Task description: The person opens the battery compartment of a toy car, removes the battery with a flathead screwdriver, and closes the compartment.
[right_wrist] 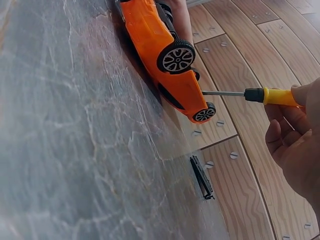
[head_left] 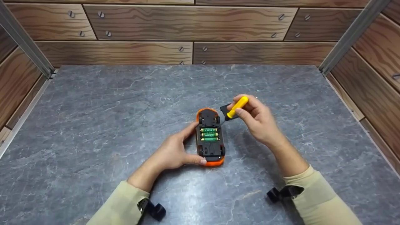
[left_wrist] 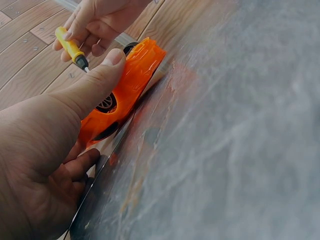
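An orange toy car (head_left: 211, 149) lies upside down on the table, its black underside facing up. Several green batteries (head_left: 209, 134) sit side by side in its open battery compartment. My left hand (head_left: 175, 151) grips the car from the left, thumb by the near end and fingers along the side. Between the fingertips and thumb of my right hand (head_left: 261, 123) is a yellow-handled screwdriver (head_left: 238, 106). Its metal shaft points down-left at the car, by the compartment's far edge; whether the tip touches is unclear. A black battery cover (right_wrist: 201, 177) lies beyond the screwdriver, right of the car.
The grey marbled table (head_left: 109, 103) spreads around the car on every side. Wood-patterned walls (head_left: 187, 25) stand at the back and sides, with metal posts (head_left: 340, 40) in the corners. Black wrist cameras (head_left: 153, 210) are strapped over both sleeves.
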`<move>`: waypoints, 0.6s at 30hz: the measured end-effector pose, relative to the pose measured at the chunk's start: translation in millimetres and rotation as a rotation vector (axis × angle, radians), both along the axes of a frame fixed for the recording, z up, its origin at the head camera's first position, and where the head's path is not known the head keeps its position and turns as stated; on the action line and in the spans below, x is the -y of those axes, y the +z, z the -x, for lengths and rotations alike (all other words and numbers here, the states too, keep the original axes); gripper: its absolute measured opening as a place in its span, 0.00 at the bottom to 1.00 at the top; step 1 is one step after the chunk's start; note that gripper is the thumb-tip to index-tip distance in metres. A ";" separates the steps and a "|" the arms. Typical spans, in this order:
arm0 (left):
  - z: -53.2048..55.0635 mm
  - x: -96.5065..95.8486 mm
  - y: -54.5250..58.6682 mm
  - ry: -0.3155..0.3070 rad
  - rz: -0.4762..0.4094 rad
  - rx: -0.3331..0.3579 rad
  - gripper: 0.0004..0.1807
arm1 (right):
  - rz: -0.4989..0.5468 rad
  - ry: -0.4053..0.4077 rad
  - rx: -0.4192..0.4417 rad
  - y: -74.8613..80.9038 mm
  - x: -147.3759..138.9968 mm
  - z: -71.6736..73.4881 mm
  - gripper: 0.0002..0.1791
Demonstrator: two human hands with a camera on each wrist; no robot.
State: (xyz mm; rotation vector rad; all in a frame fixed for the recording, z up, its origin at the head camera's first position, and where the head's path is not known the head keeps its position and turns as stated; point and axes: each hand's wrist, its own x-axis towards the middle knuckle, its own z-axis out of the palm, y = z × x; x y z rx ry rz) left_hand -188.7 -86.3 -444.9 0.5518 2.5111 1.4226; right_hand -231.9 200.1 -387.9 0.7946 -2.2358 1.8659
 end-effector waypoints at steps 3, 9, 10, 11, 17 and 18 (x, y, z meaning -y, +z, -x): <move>-0.6 0.1 0.8 0.001 -0.003 0.001 0.72 | -0.012 0.003 -0.004 0.2 0.1 -0.6 0.14; -0.1 -0.1 1.0 -0.006 0.007 -0.008 0.71 | -0.019 -0.005 0.017 0.9 -0.5 -1.7 0.12; 0.0 -0.2 0.8 -0.008 0.010 -0.010 0.71 | -0.024 -0.007 0.021 1.4 -0.7 -2.0 0.12; 0.3 -0.2 0.5 -0.009 0.012 -0.010 0.71 | -0.031 -0.007 0.023 2.1 -0.9 -2.3 0.12; 0.6 0.2 -0.8 -0.005 0.007 -0.005 0.71 | -0.136 -0.050 0.019 7.8 -2.3 -2.3 0.11; 0.3 0.4 -0.7 -0.004 0.007 -0.005 0.71 | -0.153 -0.061 0.020 8.2 -2.4 -2.0 0.11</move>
